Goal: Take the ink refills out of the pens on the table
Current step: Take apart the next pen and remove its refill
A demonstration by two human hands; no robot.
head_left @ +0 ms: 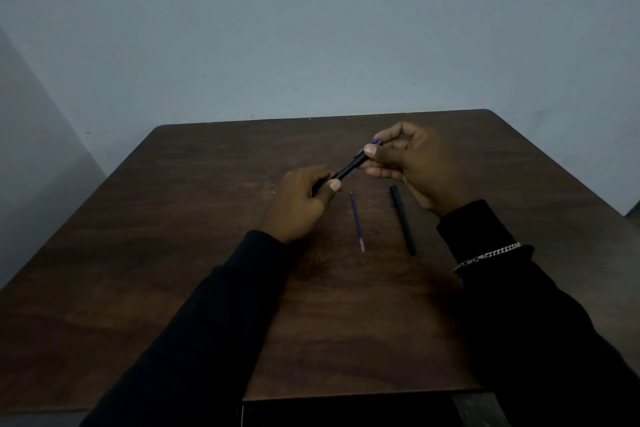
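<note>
A person in black sleeves grips a dark pen [353, 165] with both hands above a brown wooden worktop [194, 253], seen from the head camera. The left hand [301, 204] has its fingers [335, 185] wrapped tight around the pen's lower end, thumb pressed on top. The right hand [412, 163] pinches the upper end, where a blue tip shows, between thumb and curled fingers [371, 149]. The pen slants up from the left hand to the right one, clear of the worktop surface.

Just below and between the two hands, a thin blue ink refill [357, 222] lies flat on the worktop, its pale end pointing toward the person. Just right of it, under the right hand's wrist, rests a black pen barrel [402, 218], apart from the refill and roughly parallel to it. A silver chain bracelet [486, 256] sits over the right sleeve. A pale wall [311, 28] stands behind the worktop in dim light.
</note>
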